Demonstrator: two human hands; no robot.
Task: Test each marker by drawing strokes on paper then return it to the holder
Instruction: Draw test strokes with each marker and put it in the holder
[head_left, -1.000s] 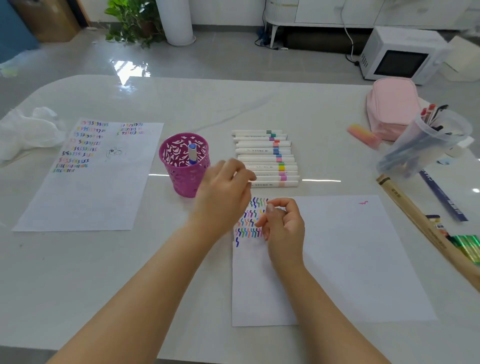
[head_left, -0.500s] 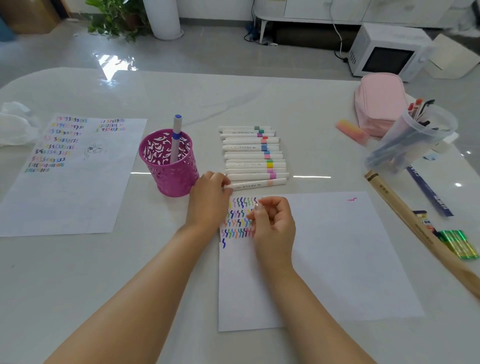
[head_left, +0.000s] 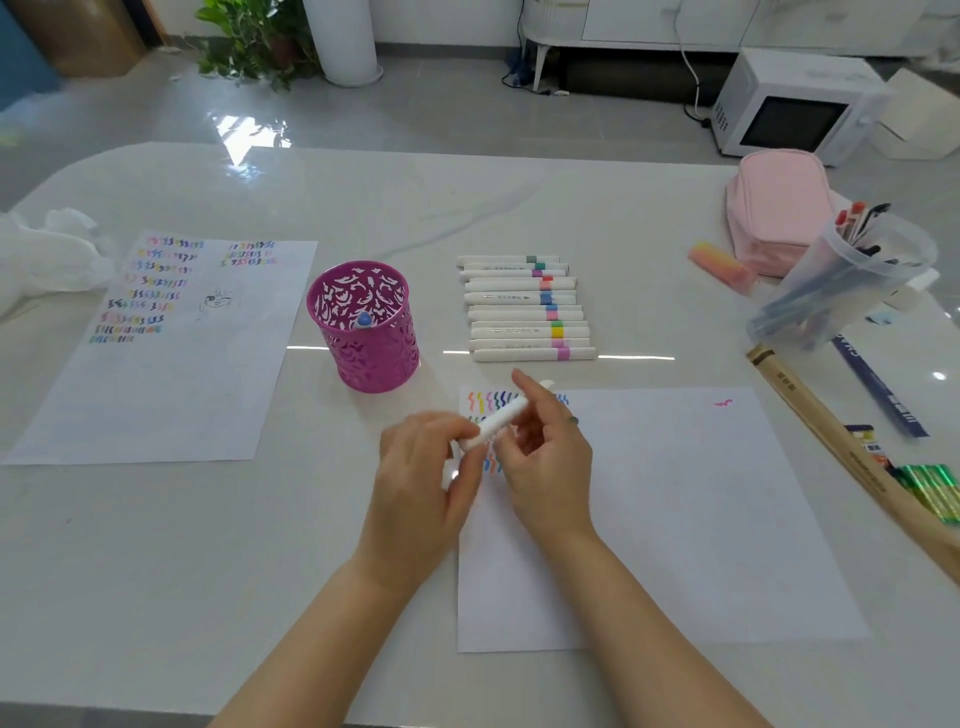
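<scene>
Head view: I hold a white marker (head_left: 496, 421) in both hands above the stroked corner of the paper (head_left: 675, 519).

My left hand (head_left: 421, 483) curls round its near end. My right hand (head_left: 545, 457) pinches the far half, so the long axis slants away to my right. The pink mesh holder (head_left: 363, 327) stands beyond and left, nearer my left hand, with bare worktop (head_left: 208, 545) between. The row of markers (head_left: 527, 309) lies straight ahead. I judge uncapping comes next, with open paper on the right for strokes.
</scene>
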